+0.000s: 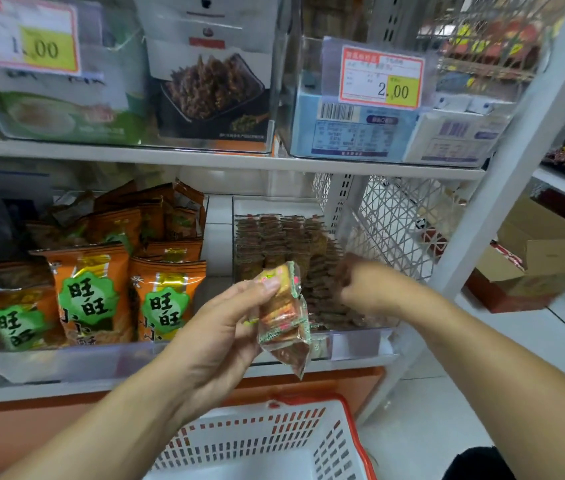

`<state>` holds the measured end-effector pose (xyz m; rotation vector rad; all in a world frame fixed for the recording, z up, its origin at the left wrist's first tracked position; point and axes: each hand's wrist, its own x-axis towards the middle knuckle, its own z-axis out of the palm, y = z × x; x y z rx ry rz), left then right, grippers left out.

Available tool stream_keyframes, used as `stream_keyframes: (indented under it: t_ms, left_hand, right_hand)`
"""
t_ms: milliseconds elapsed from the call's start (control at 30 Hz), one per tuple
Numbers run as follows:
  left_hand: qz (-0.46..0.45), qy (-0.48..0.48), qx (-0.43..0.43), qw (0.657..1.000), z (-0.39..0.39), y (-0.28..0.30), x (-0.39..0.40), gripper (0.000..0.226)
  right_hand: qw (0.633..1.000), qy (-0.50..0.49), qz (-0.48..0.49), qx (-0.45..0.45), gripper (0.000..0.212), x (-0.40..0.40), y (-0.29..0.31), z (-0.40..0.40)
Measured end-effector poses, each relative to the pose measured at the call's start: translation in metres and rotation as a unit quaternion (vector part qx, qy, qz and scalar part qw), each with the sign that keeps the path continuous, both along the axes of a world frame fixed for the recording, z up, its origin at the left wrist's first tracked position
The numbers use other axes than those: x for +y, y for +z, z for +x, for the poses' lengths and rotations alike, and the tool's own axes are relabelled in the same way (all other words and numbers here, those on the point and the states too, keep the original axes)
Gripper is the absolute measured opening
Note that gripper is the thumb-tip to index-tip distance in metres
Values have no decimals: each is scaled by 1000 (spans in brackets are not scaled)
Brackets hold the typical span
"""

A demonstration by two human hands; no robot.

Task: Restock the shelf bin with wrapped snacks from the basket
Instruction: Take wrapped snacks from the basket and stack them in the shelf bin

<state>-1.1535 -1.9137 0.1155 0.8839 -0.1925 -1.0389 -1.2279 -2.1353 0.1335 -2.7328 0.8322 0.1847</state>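
Snacks (282, 313) are sitting pinched in your left hand (218, 327); right hand (360, 285), blurred, grip unclear, is reaching into the shelf bin (353, 342) — slot them upright.

Left hand (218, 327): grips a stack of wrapped snacks (284, 313) in front of the shelf. Right hand (360, 285): blurred, inside the clear shelf bin (353, 342) over rows of matching packets. White basket (274, 441), red rim: below. Orange snack bags (90, 296): left.
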Motion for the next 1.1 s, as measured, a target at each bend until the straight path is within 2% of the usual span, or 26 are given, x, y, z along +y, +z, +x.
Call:
stream_keyframes:
  t_ms: [33,67,133,167,300,367,433,500,533,633,700,767,833,900,967,1100]
  left_hand:
    - [-5,-4,7,1000,-1,0,2,64]
    - [-14,-9,16,1000,-2,2,4,65]
    - [-32,-16,35,999,-3,3,5,58]
    - [-39,-19,44,998,-4,5,6,53]
    - [-47,-25,63,997,-8,4,4,36]
    - [-37,-32,45,998,-9,3,2,41]
    - [-27,-27,32,999,-8,1,0,56]
    - [-23,-23,17,999,-9,2,-2,62]
    - [-22,-25,11,999,-9,2,-2,62]
    - [-10,-40,-8,999,-7,0,-3,53]
    - [0,-48,-18,999,-7,-3,-4,55]
    - [8,-59,-27,998,-8,-4,-5,57]
    - [17,-73,-38,996,-9,-5,-6,49]
    - [27,-86,-46,995,-10,-7,-6,45]
    - [26,-90,-51,994,-10,-9,-6,42]
    - [27,-57,-40,997,-6,-11,-7,46]
  right_hand:
    - [991,-30,85,-94,22,-2,5,-4]
    - [957,-57,225,-175,18,0,9,-7]
    - [827,-91,507,-225,17,10,12,-8]
    - [783,-105,574,-217,14,15,10,-8]
    - [708,-171,653,-209,10,29,-9,2]
    - [681,-193,662,-247,8,34,-15,9]
    - [699,-200,622,-292,16,36,-19,12]
    - [739,-187,581,-287,16,38,-17,12]
    - [744,-176,584,-272,16,38,-16,11]
    - [720,-160,632,-240,21,42,-11,10]
    - [712,-143,650,-226,25,41,-8,9]
    - [732,-103,649,-179,33,38,-4,6]
    - [760,-67,632,-133,37,35,-2,3]
    - [763,-61,632,-122,40,33,-3,2]
    - [768,-62,622,-138,42,32,-5,3]
    - [774,-69,567,-274,44,25,-4,6]
